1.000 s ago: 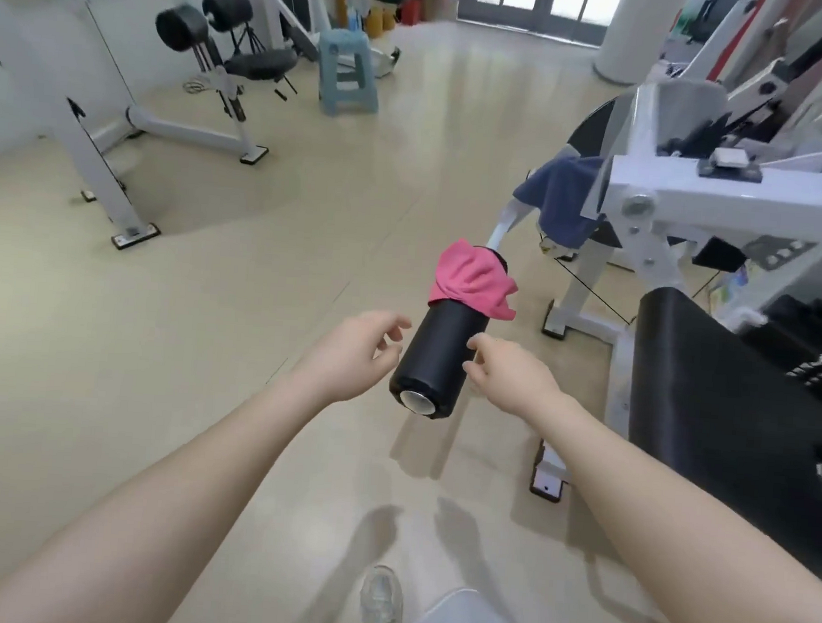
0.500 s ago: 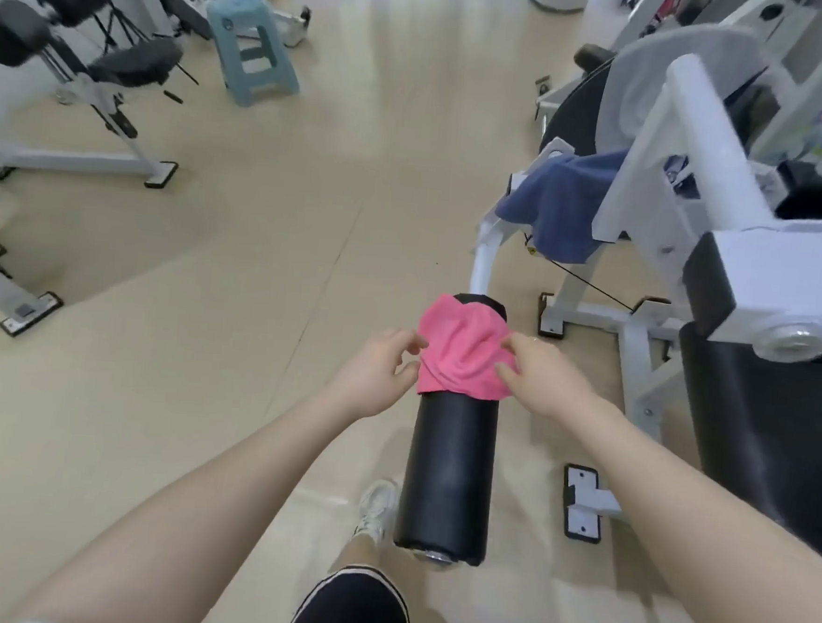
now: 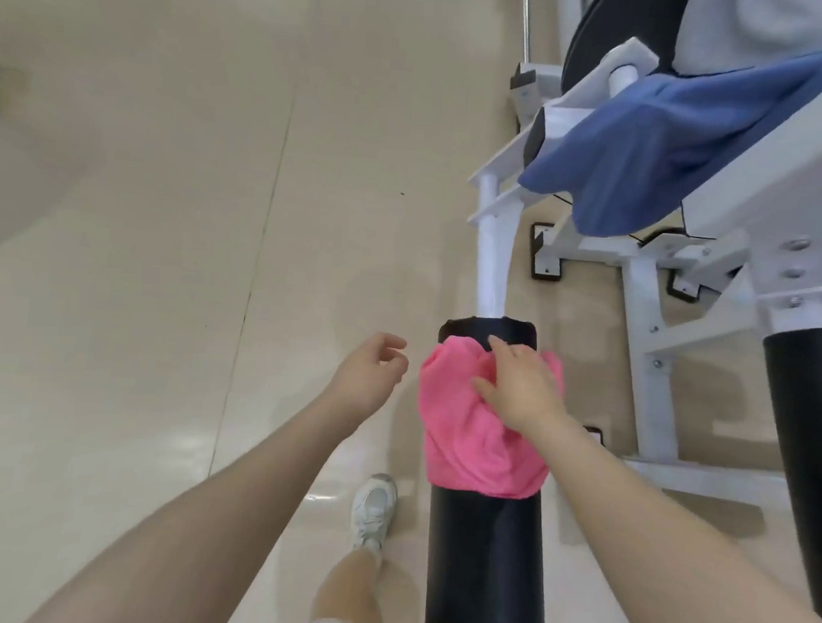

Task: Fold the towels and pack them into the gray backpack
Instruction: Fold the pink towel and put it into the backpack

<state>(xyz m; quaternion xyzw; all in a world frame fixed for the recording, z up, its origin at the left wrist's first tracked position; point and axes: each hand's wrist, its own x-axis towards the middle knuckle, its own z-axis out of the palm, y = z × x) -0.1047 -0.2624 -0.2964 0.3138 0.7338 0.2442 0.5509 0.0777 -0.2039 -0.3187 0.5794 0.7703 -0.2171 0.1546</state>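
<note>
Across the right side of the view stands a white steel gym machine frame (image 3: 728, 197), with a crumpled blue cloth towel (image 3: 673, 144) draped over its upper bar, well beyond both hands. From that frame a white tube runs toward the viewer and ends in a long black cylindrical foam roller pad (image 3: 483, 569), whose long axis points straight away from the person, near end at the bottom edge of the view, far end up by the tube.

Over the far part of this pad lies a bunched bright pink cloth towel (image 3: 473, 442), wrapped across the top and hanging down both sides. The right hand (image 3: 520, 392) rests on the upper right of the pink towel, palm down, fingers spread and fairly straight, pressing rather than pinching. The left hand (image 3: 371, 371) hovers just left of the towel, not touching it, fingers loosely curled and empty.

The right hand is therefore the nearer one; the towel lies directly beneath it and just to the right of the left hand. Lifting it likely means drawing it up off the pad. No gray backpack is in view.
</note>
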